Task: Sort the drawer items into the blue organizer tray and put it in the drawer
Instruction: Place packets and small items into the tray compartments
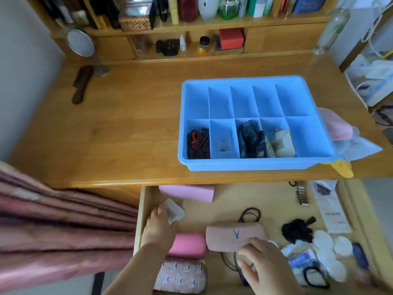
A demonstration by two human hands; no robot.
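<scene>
My left hand (159, 225) grips a small white case (174, 211) in the open drawer (229, 201); my right hand (260, 260) rests, fingers loose, on the pink deer pouch (235, 234) — hair ties (251, 213), cotton pads (325, 248) crowd around. The blue organizer tray (255, 165) sits on the surface (106, 128), partly filled.

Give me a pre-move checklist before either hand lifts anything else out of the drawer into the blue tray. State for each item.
1. Blue organizer tray sits flat on the desk, within view: ok.
2. Free compartments: whole back row and the front right cell are bare: ok.
3. Left hand has a hold on the small white case: fingers touch it, grip itself cannot tell.
4. Right hand holds something: it lies over the beige deer pouch and cords; cannot tell.
5. Drawer open far enough to reach items: ok.
6. Drawer cleared for the tray: not ok, many items remain.
</scene>
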